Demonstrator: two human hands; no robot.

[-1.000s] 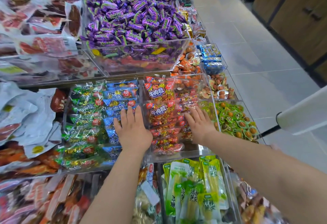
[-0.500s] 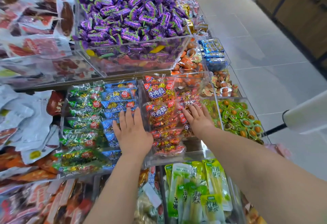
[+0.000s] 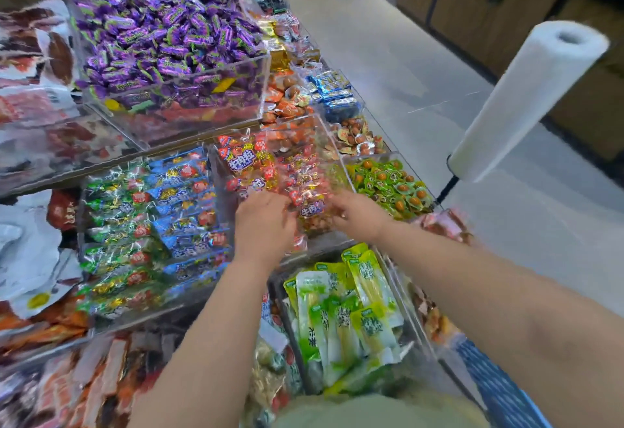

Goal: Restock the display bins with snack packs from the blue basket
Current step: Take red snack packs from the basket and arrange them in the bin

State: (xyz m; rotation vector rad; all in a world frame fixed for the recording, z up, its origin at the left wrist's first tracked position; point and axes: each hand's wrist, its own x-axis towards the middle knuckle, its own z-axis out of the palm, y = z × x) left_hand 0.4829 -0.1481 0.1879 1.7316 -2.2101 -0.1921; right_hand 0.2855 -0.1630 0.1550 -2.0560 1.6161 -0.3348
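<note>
Two bare forearms reached forward over a clear bin of green pouches (image 3: 341,323). The left hand (image 3: 265,225) and right hand (image 3: 359,216) met, knuckles up, inside the middle display bin (image 3: 337,160). Both sets of fingers curled onto the red snack packs (image 3: 312,206) between them, though blur obscured the exact grip. Blue-green packs (image 3: 152,218) lay just left, green round packs (image 3: 391,184) just right. Purple candies (image 3: 169,35) sat beyond.

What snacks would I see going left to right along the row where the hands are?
Green packs → blue packs → red packs → round green packs → white roll, which sticks out past the bins.
</note>
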